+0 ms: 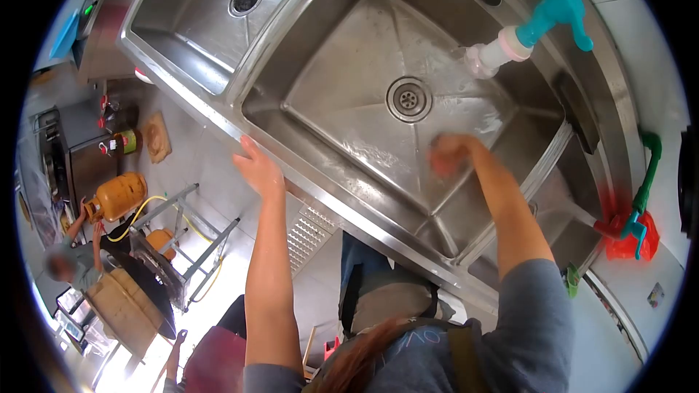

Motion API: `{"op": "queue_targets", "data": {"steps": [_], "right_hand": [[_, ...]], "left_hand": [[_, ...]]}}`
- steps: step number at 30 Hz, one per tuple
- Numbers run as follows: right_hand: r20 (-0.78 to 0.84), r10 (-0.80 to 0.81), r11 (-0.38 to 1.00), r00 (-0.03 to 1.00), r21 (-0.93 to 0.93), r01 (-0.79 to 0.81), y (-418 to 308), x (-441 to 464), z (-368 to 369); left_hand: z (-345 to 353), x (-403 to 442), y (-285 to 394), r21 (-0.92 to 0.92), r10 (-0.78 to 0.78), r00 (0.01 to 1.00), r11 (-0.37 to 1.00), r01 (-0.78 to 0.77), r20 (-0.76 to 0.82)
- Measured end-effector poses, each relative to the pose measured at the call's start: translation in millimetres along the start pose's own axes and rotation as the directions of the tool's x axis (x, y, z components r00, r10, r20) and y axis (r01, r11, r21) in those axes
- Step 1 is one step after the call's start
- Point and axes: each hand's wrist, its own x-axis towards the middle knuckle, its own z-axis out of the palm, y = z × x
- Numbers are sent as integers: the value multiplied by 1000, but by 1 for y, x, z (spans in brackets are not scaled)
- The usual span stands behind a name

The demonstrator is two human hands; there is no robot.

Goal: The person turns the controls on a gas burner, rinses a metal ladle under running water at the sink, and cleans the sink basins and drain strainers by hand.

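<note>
My right hand [450, 154] is over the large sink basin [342, 51], a short way from its drain [408, 100]. Motion smears its fingers, so I cannot tell whether it holds anything. At the sink's front rim [211, 118], my left hand [261, 169] is raised with fingers stretched out and nothing in it. Above the basin's right side, a teal tap [553, 18] ends in a white and pink nozzle [495, 52]. Wet streaks and splashed water show on the metal floor of the basin.
A second basin with a drain [246, 0] lies to the left. On the right, another green tap [635, 229] stands beside a red container [632, 244]. Below left are an orange gas cylinder [120, 196], a metal frame stand [186, 247] and other people, one with hands at the cylinder.
</note>
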Motion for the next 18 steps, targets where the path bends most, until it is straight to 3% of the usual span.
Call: {"op": "queue_targets", "data": {"steps": [1,2,3,4,5,7,8,11,13,14,15,18], "right_hand": [[-52,-24,1000,998,13,25,0,0,-19],[-555,-206,962,806,37,271,-14,2,-34],[-899,-267,871,347,-72,486,-25,4,-44],[-966,-257,891,-19,-245,382,-53,-6,-30],[-886,-262,907,-382,-361,217,-76,-18,-17],[-710,-456,885,-537,-425,-190,-42,-15,-32],[-610,-565,825,-556,-406,-393,-34,-16,-32],[-837,-126,989,-533,-65,-133,-43,4,-8],[-865,-501,736,-17,-416,-534,-57,51,18],[-645,-737,616,201,-764,-193,-59,72,28],[-434,-890,428,139,-901,-73,-68,85,57],[-250,-945,203,208,-953,-222,-53,78,83]], "left_hand": [[0,-1,-2,24,-20,1000,1000,20,12],[-2,-1,-5,49,-39,999,998,37,25],[-3,0,-4,72,-48,998,996,45,45],[-4,0,-3,97,-23,999,995,18,49],[-6,-1,-1,120,3,999,993,-10,54],[-6,-3,5,127,61,996,989,-70,71],[-8,-5,8,114,88,993,989,-96,78],[-11,-7,10,131,110,991,984,-119,75],[-9,-8,20,154,49,997,986,-58,60],[-11,-11,33,168,-16,999,986,8,48],[-11,-15,41,177,-80,996,981,73,32],[-12,-15,48,167,-115,993,980,107,39]]}}
